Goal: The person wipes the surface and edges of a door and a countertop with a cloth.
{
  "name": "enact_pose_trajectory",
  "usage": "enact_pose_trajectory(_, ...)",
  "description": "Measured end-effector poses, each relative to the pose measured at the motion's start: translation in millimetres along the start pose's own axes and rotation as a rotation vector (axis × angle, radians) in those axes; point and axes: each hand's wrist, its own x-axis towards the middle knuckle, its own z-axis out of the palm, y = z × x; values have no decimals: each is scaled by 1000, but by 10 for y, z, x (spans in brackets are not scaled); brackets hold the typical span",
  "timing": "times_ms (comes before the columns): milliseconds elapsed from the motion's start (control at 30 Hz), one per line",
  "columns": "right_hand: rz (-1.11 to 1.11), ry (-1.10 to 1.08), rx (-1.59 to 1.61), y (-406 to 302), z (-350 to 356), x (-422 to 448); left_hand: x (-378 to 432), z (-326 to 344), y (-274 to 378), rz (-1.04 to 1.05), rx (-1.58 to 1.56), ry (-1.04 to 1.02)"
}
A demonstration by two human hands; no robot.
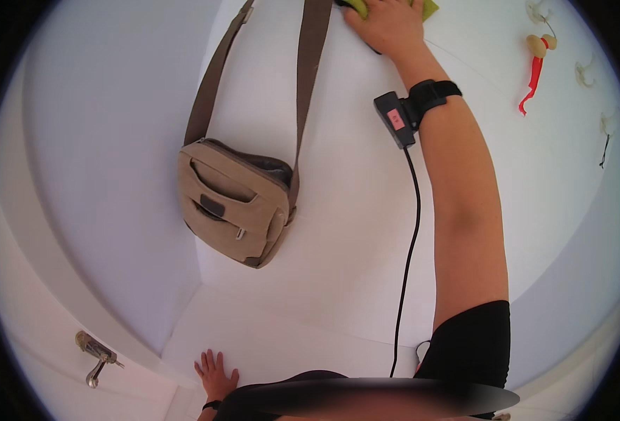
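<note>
My right hand (389, 23) is at the top of the view, pressed on a yellow-green cloth (430, 9) against the white wall (357, 173). A dark edge shows beneath that hand; what it belongs to is hidden. A black device on a wrist strap (436, 97) sits on the right forearm, its cable running down. My left hand (217, 372) lies with spread fingers on a white surface (267, 326) at the lower left. Between the arms, a brown shoulder bag (236, 205) hangs by its strap (310, 68), its top partly unzipped.
At the upper right, clear hooks (585, 72) are fixed to the wall. One holds a small tan gourd-like ornament (537, 46) with a red ribbon (535, 79); another holds a short black cord (604, 150). A metal door handle (96, 358) is at the lower left.
</note>
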Motion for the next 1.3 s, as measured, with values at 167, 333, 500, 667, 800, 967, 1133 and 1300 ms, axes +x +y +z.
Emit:
enact_pose_trajectory(167,242,-10,-154,632,-376,-255,22,80,-13,37,16,16)
enact_pose_trajectory(333,98,110,-274,1206,-595,-427,-52,5,-7,-24,37,-21)
enact_pose_trajectory(500,321,53,-363,1360,-956,-690,9,21,-10,-28,55,-38)
enact_pose_trajectory(667,348,-128,-314,1785,-1114,-950,71,-12,2,-40,56,-60)
enact_pose_trajectory(800,136,159,-262,2236,-1272,-1195,144,105,-29,-35,70,-33)
enact_pose_trajectory(967,328,72,-279,2670,-1391,-1441,69,-2,-59,-54,130,-67)
enact_pose_trajectory(1133,446,70,-478,3614,-1622,-1912,112,78,-80,-90,168,-112)
enact_pose_trajectory(1300,699,105,-319,4351,-1882,-2353,123,55,-28,-113,159,-170)
